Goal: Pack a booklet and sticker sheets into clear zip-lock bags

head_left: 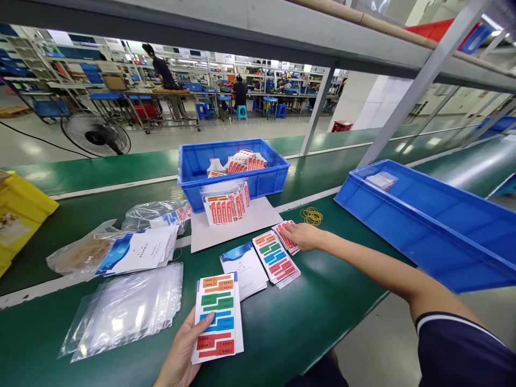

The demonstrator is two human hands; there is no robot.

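My left hand [187,344] is closed around a sheet of coloured stickers [216,317], with white paper showing behind it and my thumb across its face. At the right, my right hand [302,236] reaches onto a stack of red sticker sheets [288,244], its fingers bent at the top sheet. Beside that stack lies a pile of multicoloured sticker sheets [276,258]. White booklets with a blue corner [244,271] lie between this pile and my left hand. More booklets [141,250] rest at the left, above clear plastic bags [131,312].
A blue bin [234,183] holds red sticker sheets, with a filled clear bag [226,207] leaning at its front. Another blue bin [427,226] stands at right, near yellow rubber bands [312,216]. A yellow bin [24,215] is at left. A metal post [419,80] rises behind the bench.
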